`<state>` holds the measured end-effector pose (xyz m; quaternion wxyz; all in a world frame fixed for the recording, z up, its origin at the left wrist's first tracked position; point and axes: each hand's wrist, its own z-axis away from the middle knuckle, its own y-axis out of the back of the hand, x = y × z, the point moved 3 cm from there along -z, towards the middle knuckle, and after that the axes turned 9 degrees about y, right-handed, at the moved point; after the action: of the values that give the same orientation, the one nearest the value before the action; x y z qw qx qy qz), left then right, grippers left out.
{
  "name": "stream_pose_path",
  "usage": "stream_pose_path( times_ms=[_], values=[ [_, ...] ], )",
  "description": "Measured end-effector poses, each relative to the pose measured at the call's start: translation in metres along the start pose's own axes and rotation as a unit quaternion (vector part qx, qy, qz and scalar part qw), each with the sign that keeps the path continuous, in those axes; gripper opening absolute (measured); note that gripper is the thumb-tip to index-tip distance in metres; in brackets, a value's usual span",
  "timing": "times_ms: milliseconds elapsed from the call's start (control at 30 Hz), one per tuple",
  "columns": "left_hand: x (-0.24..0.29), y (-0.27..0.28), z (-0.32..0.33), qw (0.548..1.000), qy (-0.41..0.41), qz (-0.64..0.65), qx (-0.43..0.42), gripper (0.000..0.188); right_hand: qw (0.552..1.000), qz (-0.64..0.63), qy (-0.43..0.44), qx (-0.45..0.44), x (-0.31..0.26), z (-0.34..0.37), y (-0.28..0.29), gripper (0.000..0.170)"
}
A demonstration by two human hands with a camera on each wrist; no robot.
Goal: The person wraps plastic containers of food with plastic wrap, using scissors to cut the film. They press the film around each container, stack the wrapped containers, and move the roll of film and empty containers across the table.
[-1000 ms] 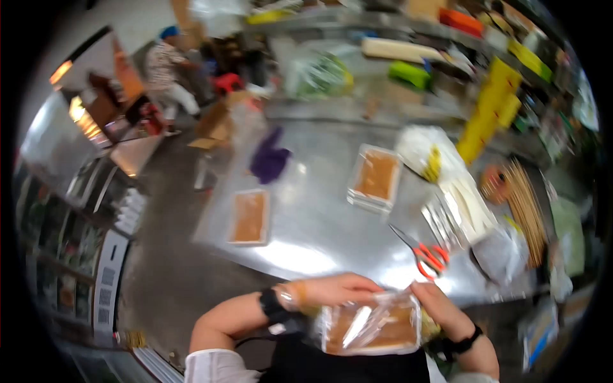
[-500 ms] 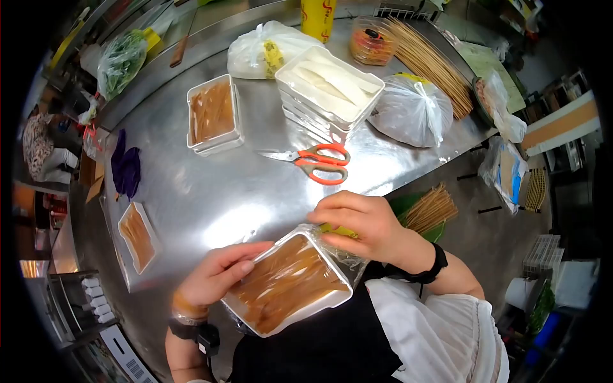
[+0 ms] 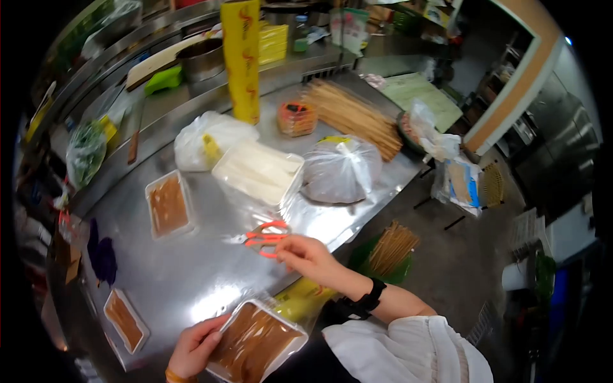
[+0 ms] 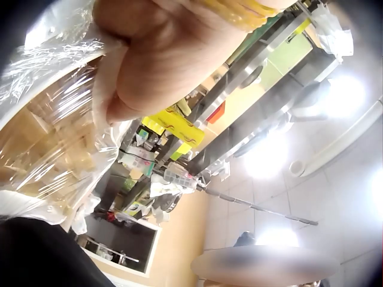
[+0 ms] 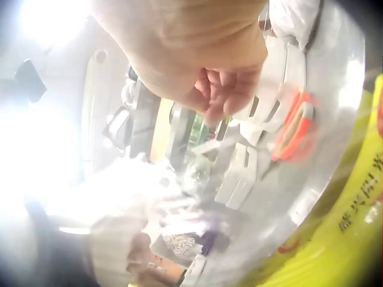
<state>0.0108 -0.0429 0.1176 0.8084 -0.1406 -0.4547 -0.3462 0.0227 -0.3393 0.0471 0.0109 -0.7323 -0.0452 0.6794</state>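
My left hand (image 3: 193, 351) grips a white tray (image 3: 258, 338) of brown flat strips, its thumb on the near edge. Shiny cling film covers the tray, also seen close up in the left wrist view. Beside the tray lies a yellow cling film roll (image 3: 305, 295), partly behind my right forearm. Reaching out over the table edge, my right hand (image 3: 310, 256) has loosely bent fingers with no object visible in them. Its fingertips are right by the orange handles of the scissors (image 3: 273, 225). In the right wrist view the scissors (image 5: 290, 140) lie beyond the fingers.
On the metal table (image 3: 172, 274) are two more filled trays, one near the left edge (image 3: 126, 322) and one farther back (image 3: 169, 204). White empty trays (image 3: 258, 172), a tied grey bag (image 3: 341, 169), skewers (image 3: 351, 115) and an upright yellow roll (image 3: 241, 64) stand behind the scissors.
My right hand has left the tray's film edge and moved out to the scissors. The left hand keeps hold of the tray. The head view has turned to the right.
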Motion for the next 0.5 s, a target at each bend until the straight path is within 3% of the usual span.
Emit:
stream_pose_path(
  times_ms=[33,133,233,333,500],
  values=[
    [-0.002,-0.001,0.001,1.000,0.020,0.021,0.005,0.034,0.995,-0.063,-0.067,-0.046,-0.003,0.003,-0.005,0.020],
    [-0.004,-0.003,-0.001,0.998,0.024,0.055,0.012,0.033,0.992,-0.008,0.024,-0.128,-0.041,0.018,-0.034,0.013],
    [-0.004,-0.005,-0.004,0.997,-0.001,0.076,-0.002,0.033,0.943,0.148,0.273,-0.116,-0.037,0.011,-0.044,0.012],
    [-0.006,-0.001,-0.006,0.999,-0.003,0.043,-0.007,0.034,0.953,0.187,0.217,-0.101,-0.039,0.009,-0.047,0.011],
    [-0.001,0.001,-0.003,0.999,0.008,-0.044,0.019,0.035,0.863,0.342,0.370,-0.026,-0.047,0.006,-0.047,0.018]
  ],
)
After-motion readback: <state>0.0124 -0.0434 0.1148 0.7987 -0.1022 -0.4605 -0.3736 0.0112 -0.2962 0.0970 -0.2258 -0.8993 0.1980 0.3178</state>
